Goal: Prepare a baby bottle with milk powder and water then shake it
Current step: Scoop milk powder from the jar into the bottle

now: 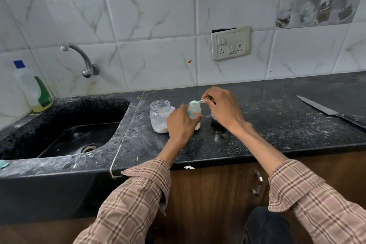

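Observation:
A small translucent baby bottle (194, 111) with red lettering stands upright on the black counter (257, 130), its mouth uncovered. My left hand (181, 123) wraps around its lower body. My right hand (221, 108) pinches the handle of a pale green scoop (196, 102) holding white powder, right over the bottle's mouth. Just left of the bottle stands a clear lidless jar (160, 116) with a little milk powder at the bottom. Behind my right hand a dark glassy object (214, 120) is mostly hidden.
A black sink (65, 130) with a wall tap (79, 55) lies to the left, a dish soap bottle (33, 89) at its back corner. A large knife (324, 110) lies on the counter at far right. A socket panel (230, 43) is on the tiled wall.

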